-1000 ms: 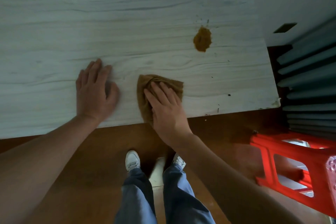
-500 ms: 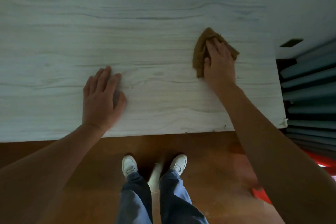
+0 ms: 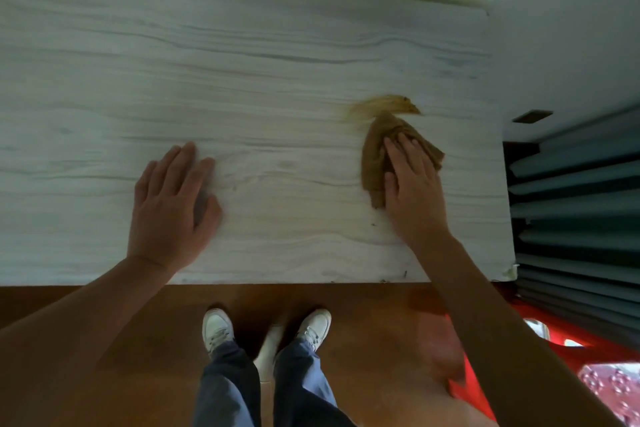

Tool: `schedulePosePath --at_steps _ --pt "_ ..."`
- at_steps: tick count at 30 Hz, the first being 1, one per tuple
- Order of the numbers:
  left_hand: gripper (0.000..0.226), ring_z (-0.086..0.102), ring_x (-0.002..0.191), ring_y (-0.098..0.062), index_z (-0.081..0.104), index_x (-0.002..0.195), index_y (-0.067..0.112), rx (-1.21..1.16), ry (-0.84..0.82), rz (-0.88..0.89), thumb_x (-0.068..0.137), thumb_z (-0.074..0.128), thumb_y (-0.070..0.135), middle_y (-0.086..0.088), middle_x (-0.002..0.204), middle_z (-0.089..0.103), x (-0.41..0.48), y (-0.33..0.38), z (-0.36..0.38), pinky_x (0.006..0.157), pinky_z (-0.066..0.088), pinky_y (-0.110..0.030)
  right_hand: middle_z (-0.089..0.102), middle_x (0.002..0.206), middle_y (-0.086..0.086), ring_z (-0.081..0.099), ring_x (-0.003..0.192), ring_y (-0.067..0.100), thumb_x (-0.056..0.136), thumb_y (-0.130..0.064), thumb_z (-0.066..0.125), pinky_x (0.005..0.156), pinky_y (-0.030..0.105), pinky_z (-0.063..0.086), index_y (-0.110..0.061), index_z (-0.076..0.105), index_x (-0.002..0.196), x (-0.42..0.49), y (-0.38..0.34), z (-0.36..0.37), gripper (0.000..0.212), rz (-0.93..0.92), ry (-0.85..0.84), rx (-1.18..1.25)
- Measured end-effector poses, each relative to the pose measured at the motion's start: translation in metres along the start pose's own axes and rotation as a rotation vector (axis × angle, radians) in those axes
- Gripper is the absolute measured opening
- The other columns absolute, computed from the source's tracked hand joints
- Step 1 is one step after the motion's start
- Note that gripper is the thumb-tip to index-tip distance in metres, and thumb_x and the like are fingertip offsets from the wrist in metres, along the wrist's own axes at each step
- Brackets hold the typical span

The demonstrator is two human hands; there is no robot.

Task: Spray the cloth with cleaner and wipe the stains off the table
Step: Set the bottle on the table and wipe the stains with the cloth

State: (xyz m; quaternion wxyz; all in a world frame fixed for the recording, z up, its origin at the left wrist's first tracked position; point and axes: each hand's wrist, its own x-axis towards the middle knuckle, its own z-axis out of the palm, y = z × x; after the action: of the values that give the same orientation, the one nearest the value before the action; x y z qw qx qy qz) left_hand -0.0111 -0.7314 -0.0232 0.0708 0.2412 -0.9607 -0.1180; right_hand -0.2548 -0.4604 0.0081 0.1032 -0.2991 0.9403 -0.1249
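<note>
Fingers (image 3: 398, 156) of the right hand (image 3: 414, 191) are pressing flat on the cloth (image 3: 374, 163), which is touching a smeared stain (image 3: 381, 106). Left hand (image 3: 169, 204) is resting straight-fingered on the counter (image 3: 277, 62).

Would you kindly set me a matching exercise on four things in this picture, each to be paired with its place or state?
Things:
1. left hand
2. right hand
3. brown stain
4. red stool

Places or states:
a. smeared in streaks just beyond the cloth
b. lies flat on the bare table
c. stands on the floor, near the table's right end
d. presses down on the cloth

Pairs: 1-b, 2-d, 3-a, 4-c.
</note>
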Motion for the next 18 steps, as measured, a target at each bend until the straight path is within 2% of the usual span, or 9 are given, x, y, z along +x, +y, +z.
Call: schedulePosePath --at_steps 5,7,9,11,14,16,18 --pt "0.064 0.028 0.154 -0.036 0.047 0.15 0.01 -0.007 -0.029 -0.014 0.095 0.038 0.041 -0.017 0.164 0.035 0.001 0.002 -0.003 0.125 0.018 -0.051 0.02 0.167 0.009 0.016 0.153 0.03 0.105 -0.021 0.041 0.126 0.043 0.011 -0.018 0.027 0.159 0.073 0.007 -0.016 0.056 0.172 0.049 -0.006" --pt "0.064 0.029 0.154 -0.036 0.049 0.149 0.009 -0.015 -0.03 -0.025 0.095 0.038 0.041 -0.018 0.164 0.036 0.001 0.004 -0.004 0.125 0.02 -0.053 0.018 0.168 0.008 0.014 0.154 0.029 0.105 -0.021 0.04 0.126 0.042 0.009 -0.018 0.026 0.159 0.097 -0.016 -0.011 0.056 0.156 0.046 0.002" --pt "0.064 0.029 0.154 -0.036 0.05 0.148 0.009 -0.015 -0.028 -0.028 0.094 0.039 0.04 -0.017 0.163 0.037 0.002 0.004 -0.004 0.125 0.021 -0.053 0.021 0.167 0.009 0.015 0.154 0.029 0.103 -0.02 0.043 0.126 0.04 0.01 -0.015 0.03 0.157 0.104 -0.046 -0.002 0.056 0.033 0.026 0.001" --pt "0.063 0.03 0.154 -0.035 0.051 0.148 0.009 -0.01 -0.028 -0.023 0.095 0.039 0.04 -0.017 0.164 0.037 0.002 0.003 -0.004 0.125 0.022 -0.053 0.026 0.165 0.012 0.021 0.152 0.031 0.1 -0.019 0.047 0.125 0.039 0.011 -0.013 0.038 0.154 0.09 -0.077 0.011 0.055 -0.17 -0.024 0.007" --pt "0.063 0.032 0.153 -0.037 0.052 0.147 0.008 0.002 -0.006 -0.012 0.095 0.039 0.04 -0.018 0.162 0.039 0.001 0.004 -0.004 0.124 0.024 -0.055 0.038 0.159 0.013 0.032 0.148 0.034 0.096 -0.016 0.052 0.123 0.044 0.021 -0.012 0.048 0.149 0.05 -0.098 0.027 0.054 -0.441 -0.094 0.018" --pt "0.063 0.034 0.152 -0.038 0.053 0.147 0.007 0.005 0.0 -0.007 0.095 0.04 0.04 -0.019 0.162 0.04 0.001 0.004 -0.003 0.123 0.025 -0.056 0.043 0.157 0.011 0.037 0.146 0.033 0.095 -0.015 0.054 0.122 0.043 0.027 -0.013 0.05 0.147 0.044 -0.079 0.024 0.053 -0.502 -0.093 0.013" --pt "0.063 0.034 0.152 -0.038 0.053 0.147 0.007 0.003 0.001 -0.007 0.094 0.04 0.04 -0.019 0.162 0.04 0.002 0.004 -0.003 0.123 0.025 -0.055 0.044 0.156 0.013 0.039 0.145 0.033 0.095 -0.015 0.056 0.121 0.041 0.028 -0.011 0.051 0.147 0.058 -0.046 0.01 0.052 -0.437 -0.048 0.004"
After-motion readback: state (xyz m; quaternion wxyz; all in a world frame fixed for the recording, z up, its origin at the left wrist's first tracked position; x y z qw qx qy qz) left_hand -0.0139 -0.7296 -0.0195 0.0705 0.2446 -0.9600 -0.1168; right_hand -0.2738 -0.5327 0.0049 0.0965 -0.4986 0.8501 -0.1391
